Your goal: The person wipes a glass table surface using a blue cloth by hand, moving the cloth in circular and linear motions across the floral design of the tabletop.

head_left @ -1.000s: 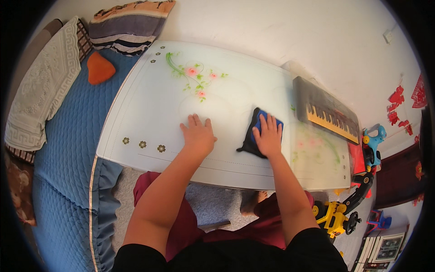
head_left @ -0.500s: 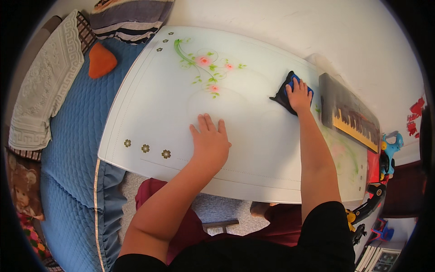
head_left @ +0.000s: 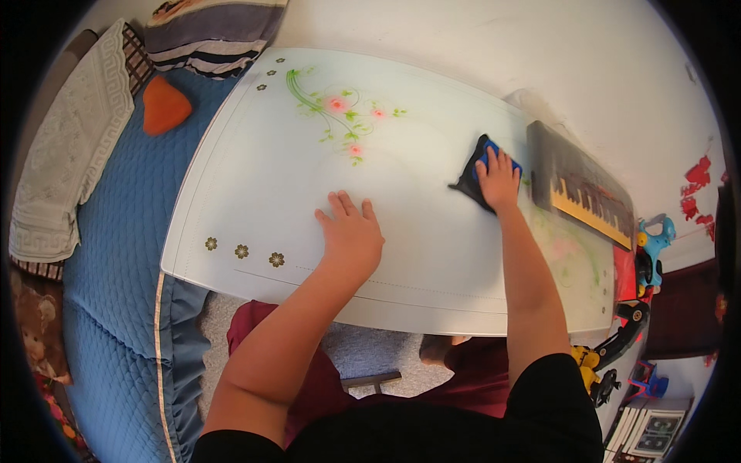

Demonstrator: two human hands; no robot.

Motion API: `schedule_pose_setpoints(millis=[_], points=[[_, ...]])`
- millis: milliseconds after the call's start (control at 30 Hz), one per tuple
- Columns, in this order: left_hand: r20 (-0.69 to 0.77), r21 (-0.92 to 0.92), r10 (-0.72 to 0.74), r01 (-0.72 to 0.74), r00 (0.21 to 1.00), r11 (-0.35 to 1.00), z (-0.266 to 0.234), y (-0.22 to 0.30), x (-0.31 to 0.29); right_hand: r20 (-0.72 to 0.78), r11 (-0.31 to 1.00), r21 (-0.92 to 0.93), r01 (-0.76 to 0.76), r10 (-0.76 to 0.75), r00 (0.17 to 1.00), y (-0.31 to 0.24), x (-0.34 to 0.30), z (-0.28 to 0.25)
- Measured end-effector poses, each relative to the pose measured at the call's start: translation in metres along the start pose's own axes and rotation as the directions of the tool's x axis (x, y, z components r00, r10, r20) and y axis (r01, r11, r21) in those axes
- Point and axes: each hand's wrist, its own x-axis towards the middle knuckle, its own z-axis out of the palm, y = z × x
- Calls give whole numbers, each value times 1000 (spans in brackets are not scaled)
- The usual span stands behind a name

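A white glass-topped table (head_left: 417, 224) with printed pink flowers and green leaves spans the space before me. My left hand (head_left: 349, 235) lies on its near middle part, fingers spread, with nothing in it. Toward the right side, my right hand (head_left: 500, 179) presses down on a folded black and blue cloth (head_left: 472, 184), gripping it against the tabletop. Blue shows around the fingers, and a black corner sticks out to the left. The palm hides part of the cloth.
A covered toy keyboard (head_left: 584, 185) stands on the table's right end, close to the cloth. Left of the table is a blue quilted seat (head_left: 116, 255) with an orange cushion (head_left: 165, 106). A pale wall (head_left: 432, 38) borders the far side. Toys (head_left: 656, 243) stand beyond the right end.
My right hand and the cloth have shifted slightly nearer to me on the tabletop. My left hand stays in the same place. The whole view has moved a little.
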Motion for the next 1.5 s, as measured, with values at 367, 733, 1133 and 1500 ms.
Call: schedule_pose_setpoints(millis=[367, 733, 1133, 1500], points=[[-47, -158, -52, 44, 998, 987, 13, -1, 15, -47, 995, 55, 88, -85, 995, -10, -179, -47], [-41, -68, -21, 18, 999, 998, 16, -5, 8, 18, 990, 76, 123, -124, 992, -28, -267, -77], [-1, -7, -24, 24, 1000, 1000, 16, 2, 6, -16, 995, 56, 77, -77, 997, -2, -117, -35], [45, 23, -36, 35, 998, 999, 11, 8, 1, 13, 997, 16, -81, 81, 997, 7, 19, 0]])
